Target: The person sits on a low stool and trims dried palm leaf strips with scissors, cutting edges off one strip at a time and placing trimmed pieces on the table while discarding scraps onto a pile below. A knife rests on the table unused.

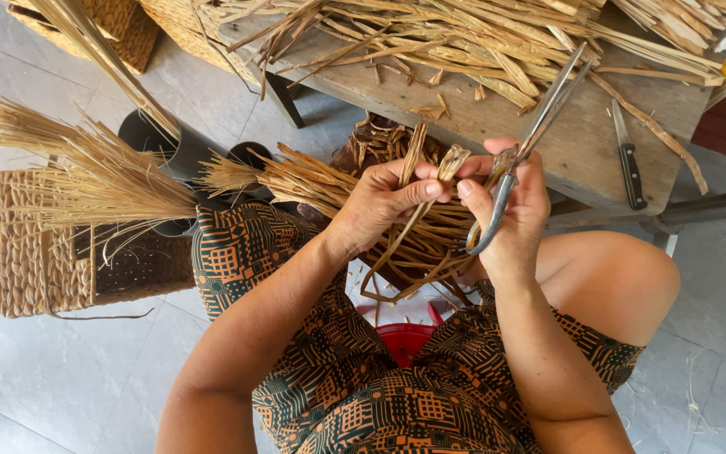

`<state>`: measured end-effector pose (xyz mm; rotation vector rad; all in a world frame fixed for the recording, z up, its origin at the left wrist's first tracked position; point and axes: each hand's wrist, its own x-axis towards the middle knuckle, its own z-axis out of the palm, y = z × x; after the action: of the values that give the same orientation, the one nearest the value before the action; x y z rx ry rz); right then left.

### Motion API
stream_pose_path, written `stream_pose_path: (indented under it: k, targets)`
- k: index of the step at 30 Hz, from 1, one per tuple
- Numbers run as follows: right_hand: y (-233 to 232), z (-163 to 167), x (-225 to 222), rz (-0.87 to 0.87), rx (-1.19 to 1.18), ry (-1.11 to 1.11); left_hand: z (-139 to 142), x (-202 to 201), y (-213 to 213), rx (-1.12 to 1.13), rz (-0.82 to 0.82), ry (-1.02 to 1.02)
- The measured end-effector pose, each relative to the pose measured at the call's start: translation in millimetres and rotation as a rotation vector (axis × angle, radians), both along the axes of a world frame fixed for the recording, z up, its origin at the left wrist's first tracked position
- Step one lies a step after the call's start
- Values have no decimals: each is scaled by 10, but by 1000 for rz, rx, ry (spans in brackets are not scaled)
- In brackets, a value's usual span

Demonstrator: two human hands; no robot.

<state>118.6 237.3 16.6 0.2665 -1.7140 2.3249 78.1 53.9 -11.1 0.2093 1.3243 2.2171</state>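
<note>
The big wooden table (581, 139) sits in front of you, and a heap of dry straw strips (464, 38) lies across it, close by so you can grab more. A knife (628, 160) rests flat on the table near its right side, out of the way. On the floor at your left stands a woven basket (39, 252), and dark tubes (182, 155) hold bunches of straw (86, 176) upright so they stay tidy. A red stool (405, 340) peeks out under you.

On your lap rests a bundle of woven strips (418, 244), held close to your body so it stays steady. Your left hand (376, 202) is closed around it, and the thumb and finger pinch one strip tip (451, 161) so it stands up. Your right hand (510, 210) is wrapped tight on the scissors (523, 147), with its fingers also touching that strip. The blades point up and away from you, so they stay clear of your fingers
</note>
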Motion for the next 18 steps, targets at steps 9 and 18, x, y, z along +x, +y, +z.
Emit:
stream_pose_path:
  k: [9, 18]
  targets:
    - [16, -52, 19, -48, 21, -37, 11, 32, 34, -63, 17, 159]
    - [63, -41, -34, 86, -197, -71, 50, 26, 25, -118, 46, 271]
